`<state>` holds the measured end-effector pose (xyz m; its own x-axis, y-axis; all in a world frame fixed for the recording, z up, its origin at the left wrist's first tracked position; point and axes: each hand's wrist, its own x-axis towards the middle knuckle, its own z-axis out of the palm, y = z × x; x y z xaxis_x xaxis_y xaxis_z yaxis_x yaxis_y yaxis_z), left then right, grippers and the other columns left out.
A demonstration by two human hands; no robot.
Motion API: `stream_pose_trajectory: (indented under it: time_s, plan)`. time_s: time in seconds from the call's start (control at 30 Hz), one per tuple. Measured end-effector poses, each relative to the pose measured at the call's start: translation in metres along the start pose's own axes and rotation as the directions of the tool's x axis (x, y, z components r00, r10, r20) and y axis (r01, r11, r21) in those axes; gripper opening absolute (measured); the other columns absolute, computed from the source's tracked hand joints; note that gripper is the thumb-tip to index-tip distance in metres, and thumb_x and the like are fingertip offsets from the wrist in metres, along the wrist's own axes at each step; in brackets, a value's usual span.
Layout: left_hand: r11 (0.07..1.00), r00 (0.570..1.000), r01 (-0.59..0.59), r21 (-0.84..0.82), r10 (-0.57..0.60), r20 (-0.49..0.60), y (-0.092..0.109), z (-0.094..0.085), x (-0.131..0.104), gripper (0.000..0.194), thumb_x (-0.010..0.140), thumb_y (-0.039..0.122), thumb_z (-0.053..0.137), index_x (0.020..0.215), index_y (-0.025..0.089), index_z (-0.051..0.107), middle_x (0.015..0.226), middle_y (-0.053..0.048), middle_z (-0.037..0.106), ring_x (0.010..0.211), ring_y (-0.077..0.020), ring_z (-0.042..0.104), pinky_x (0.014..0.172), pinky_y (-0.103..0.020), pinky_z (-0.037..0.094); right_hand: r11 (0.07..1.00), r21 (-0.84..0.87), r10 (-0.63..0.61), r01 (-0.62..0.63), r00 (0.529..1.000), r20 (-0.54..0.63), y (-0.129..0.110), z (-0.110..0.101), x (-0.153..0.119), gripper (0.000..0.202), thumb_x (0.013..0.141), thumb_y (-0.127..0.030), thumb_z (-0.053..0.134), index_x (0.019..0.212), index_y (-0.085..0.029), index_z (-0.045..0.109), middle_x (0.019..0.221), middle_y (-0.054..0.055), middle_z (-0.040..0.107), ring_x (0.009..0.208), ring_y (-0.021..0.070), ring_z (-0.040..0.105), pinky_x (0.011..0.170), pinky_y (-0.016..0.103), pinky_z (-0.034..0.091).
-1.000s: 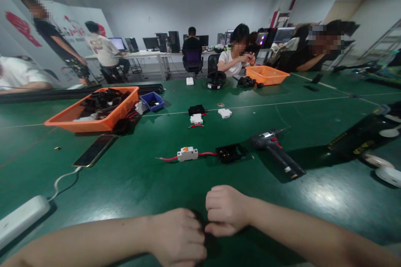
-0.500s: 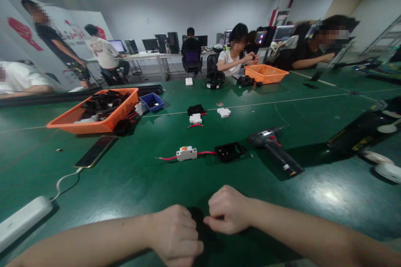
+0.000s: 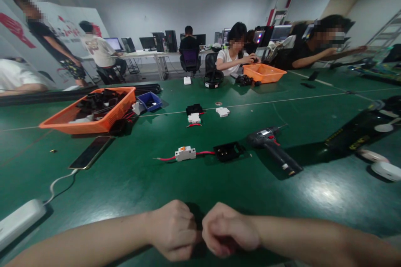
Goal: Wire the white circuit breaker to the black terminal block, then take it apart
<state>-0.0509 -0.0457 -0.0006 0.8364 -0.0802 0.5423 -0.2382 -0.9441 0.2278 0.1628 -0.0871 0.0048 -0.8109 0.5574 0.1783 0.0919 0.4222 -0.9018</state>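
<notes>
My left hand (image 3: pixel 175 230) is a closed fist with the knuckles up, low over the near part of the green table. Beside it, almost touching, my right hand (image 3: pixel 230 229) is curled shut with the thumb side turned toward me; nothing shows in either hand. Beyond them lies a white circuit breaker (image 3: pixel 185 154) with an orange switch. A short red wire (image 3: pixel 166 159) with a bare end sticks out on its left; another red wire (image 3: pixel 205 152) runs from its right to a black plastic holder (image 3: pixel 228 152). A cordless screwdriver (image 3: pixel 275 148) lies to the right.
An orange basket (image 3: pixel 90 126) of black parts, a blue bin (image 3: pixel 150 102), a phone (image 3: pixel 91 152) and a white power strip (image 3: pixel 23 221) are at left. More breakers (image 3: pixel 222 112) lie farther back. At right stands a black object (image 3: pixel 351 133). Co-workers sit beyond another orange basket (image 3: pixel 265 76).
My right hand has turned over, thumb side toward me, and moved slightly closer to me. My left fist has shifted a little left and up. The view has swung slightly right.
</notes>
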Motion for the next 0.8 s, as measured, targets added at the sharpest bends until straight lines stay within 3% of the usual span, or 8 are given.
stream_pose_trajectory:
  time_s: [0.07, 0.13, 0.27, 0.4, 0.57, 0.63, 0.73, 0.8]
  plan:
    - [1.000, 1.000, 0.010, 0.010, -0.010, 0.027, 0.000, 0.000, 0.000, 0.018, 0.090, 0.023, 0.042, 0.078, 0.018, 0.054, 0.054, 0.001, 0.047, 0.048, -0.0144, 0.040, 0.046, -0.032, 0.025, 0.985, -0.158, -0.082, 0.074, 0.996, -0.045, -0.001, 0.000, 0.001, 0.049, 0.095, -0.052, 0.041, 0.058, -0.020, 0.040, 0.050, -0.004, 0.042, 0.045, 0.0087, 0.040, 0.046, 0.023, 0.028]
    - [1.000, 0.999, 0.014, 0.012, -0.015, 0.050, 0.001, 0.000, -0.001, 0.017, 0.090, 0.023, 0.043, 0.082, 0.017, 0.056, 0.055, 0.000, 0.048, 0.048, -0.0144, 0.041, 0.045, -0.032, 0.025, 0.975, -0.195, -0.112, 0.106, 0.994, -0.020, -0.001, -0.001, 0.002, 0.050, 0.091, -0.054, 0.050, 0.055, -0.021, 0.038, 0.049, -0.005, 0.038, 0.046, 0.0087, 0.038, 0.046, 0.023, 0.027]
    - [0.999, 0.999, 0.033, -0.010, -0.033, 0.026, 0.001, -0.001, 0.000, 0.020, 0.091, 0.024, 0.040, 0.077, 0.019, 0.053, 0.054, 0.000, 0.049, 0.048, -0.0148, 0.041, 0.045, -0.032, 0.026, 0.999, 0.042, -0.029, 0.029, 1.000, -0.002, 0.000, -0.003, 0.002, 0.055, 0.102, -0.051, 0.019, 0.061, -0.021, 0.038, 0.048, -0.005, 0.039, 0.042, 0.0085, 0.040, 0.045, 0.022, 0.030]
    - [0.999, 0.998, 0.040, 0.005, -0.040, 0.042, 0.001, -0.002, 0.001, 0.016, 0.089, 0.021, 0.041, 0.081, 0.018, 0.054, 0.053, 0.001, 0.048, 0.048, -0.0149, 0.041, 0.046, -0.032, 0.026, 0.961, -0.243, -0.153, 0.130, 0.985, -0.078, 0.001, -0.008, 0.005, 0.053, 0.092, -0.057, 0.045, 0.054, -0.021, 0.036, 0.048, -0.005, 0.033, 0.045, 0.0094, 0.035, 0.046, 0.024, 0.024]
    - [0.999, 0.998, 0.040, -0.007, -0.039, 0.055, -0.001, -0.003, 0.001, 0.015, 0.090, 0.022, 0.042, 0.081, 0.019, 0.053, 0.055, 0.000, 0.051, 0.048, -0.0149, 0.044, 0.046, -0.032, 0.027, 0.996, 0.067, -0.046, 0.051, 0.996, -0.071, 0.004, -0.002, 0.005, 0.057, 0.102, -0.054, 0.014, 0.059, -0.022, 0.035, 0.047, -0.004, 0.039, 0.041, 0.0090, 0.040, 0.044, 0.023, 0.030]
    - [0.999, 0.998, 0.041, -0.006, -0.041, 0.051, -0.001, -0.003, 0.001, 0.014, 0.089, 0.021, 0.042, 0.082, 0.019, 0.053, 0.054, 0.000, 0.051, 0.048, -0.0150, 0.044, 0.045, -0.033, 0.027, 0.976, -0.145, -0.171, 0.160, 0.983, -0.069, 0.008, 0.001, 0.005, 0.053, 0.101, -0.050, 0.026, 0.056, -0.022, 0.034, 0.046, -0.004, 0.041, 0.042, 0.0097, 0.042, 0.044, 0.024, 0.029]
    - [0.997, 0.997, 0.065, -0.037, -0.063, 0.038, 0.002, -0.004, 0.004, 0.010, 0.086, 0.018, 0.044, 0.086, 0.019, 0.053, 0.053, 0.001, 0.051, 0.046, -0.0139, 0.046, 0.044, -0.031, 0.025, 0.766, -0.555, -0.392, 0.325, 0.920, -0.002, 0.017, 0.004, 0.004, 0.047, 0.091, -0.040, 0.049, 0.050, -0.021, 0.037, 0.044, -0.003, 0.045, 0.043, 0.0108, 0.044, 0.044, 0.028, 0.022]
    - [0.982, 0.988, 0.142, -0.122, -0.147, -0.036, 0.005, -0.007, 0.008, 0.012, 0.084, 0.014, 0.044, 0.089, 0.019, 0.053, 0.053, 0.002, 0.054, 0.045, -0.0121, 0.048, 0.045, -0.028, 0.028, 0.687, -0.640, -0.429, 0.345, 0.903, 0.027, 0.020, 0.005, 0.003, 0.045, 0.090, -0.037, 0.051, 0.049, -0.022, 0.042, 0.045, -0.003, 0.051, 0.045, 0.0116, 0.049, 0.044, 0.030, 0.023]
